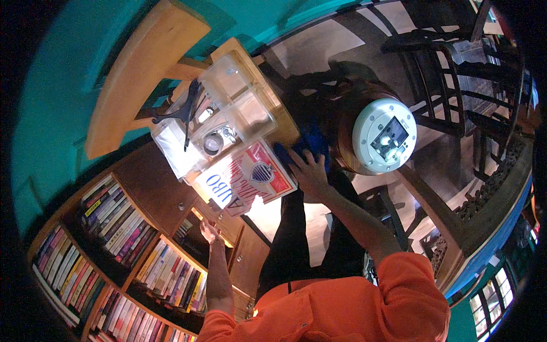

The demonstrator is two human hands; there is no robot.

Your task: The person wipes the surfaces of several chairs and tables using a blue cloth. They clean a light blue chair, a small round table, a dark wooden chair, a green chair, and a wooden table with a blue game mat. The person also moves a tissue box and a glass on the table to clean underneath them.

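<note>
My right hand (pixel 309 175) rests on a dark blue, soft-looking thing (pixel 314 141) at the table's right edge. Its fingers are spread. Just left of it a red and white printed cardboard box (pixel 259 175) juts over the near edge. My left hand (pixel 211 231) hangs lower, in front of a lit drawer opening (pixel 228 235) in the wooden cabinet. The fingers there are loosely bent and somewhat apart, with nothing visible in them. Behind the box sits a clear plastic organizer tray (pixel 242 102) holding small items, with a black strap-like object (pixel 189 114) lying across it.
A wooden chair or bench back (pixel 142 74) stands at the far left against a teal wall. Bookshelves (pixel 119 222) packed with books fill the lower left. A white round device with a dark screen (pixel 384 137) sits on the right. Dark chairs (pixel 456 85) stand beyond it.
</note>
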